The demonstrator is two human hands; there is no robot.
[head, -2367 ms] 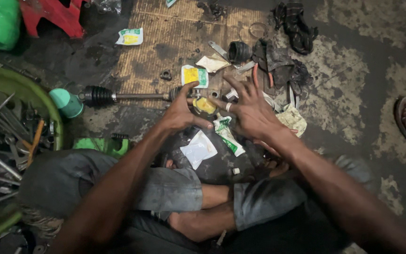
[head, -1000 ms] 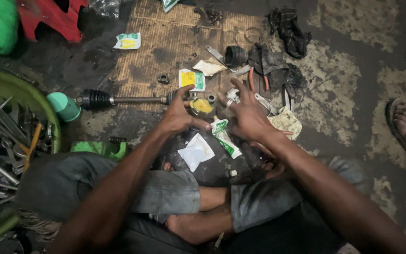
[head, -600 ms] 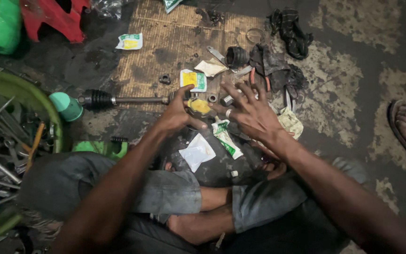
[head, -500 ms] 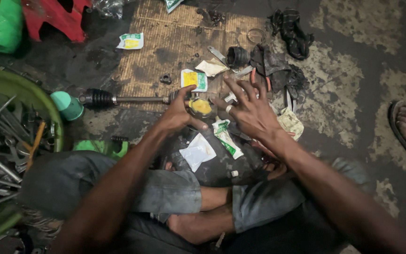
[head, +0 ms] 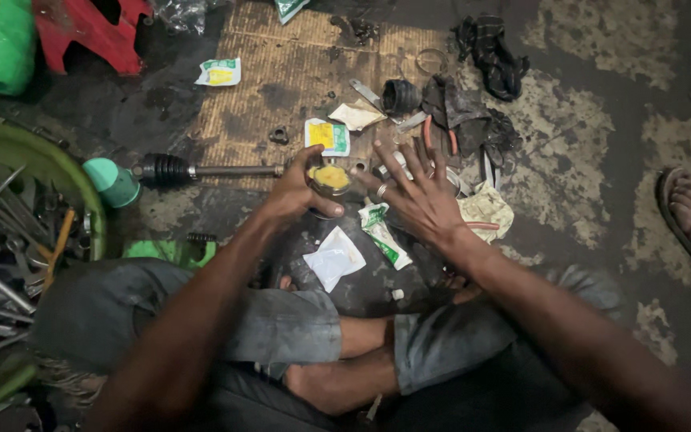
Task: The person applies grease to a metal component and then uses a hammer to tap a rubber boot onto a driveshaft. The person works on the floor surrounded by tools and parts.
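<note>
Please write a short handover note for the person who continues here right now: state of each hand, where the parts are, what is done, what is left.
Left hand: grips the joint cup at the end of the axle shaft, which lies on the floor mat.
Right hand: open, fingers spread beside the cup, holding nothing.
Done: the cup is filled with yellow grease; opened grease sachets lie around.
Left: the black rubber boot still lies apart on the mat, next to a dark rag. Tools sit in the green basin on the left.
</note>
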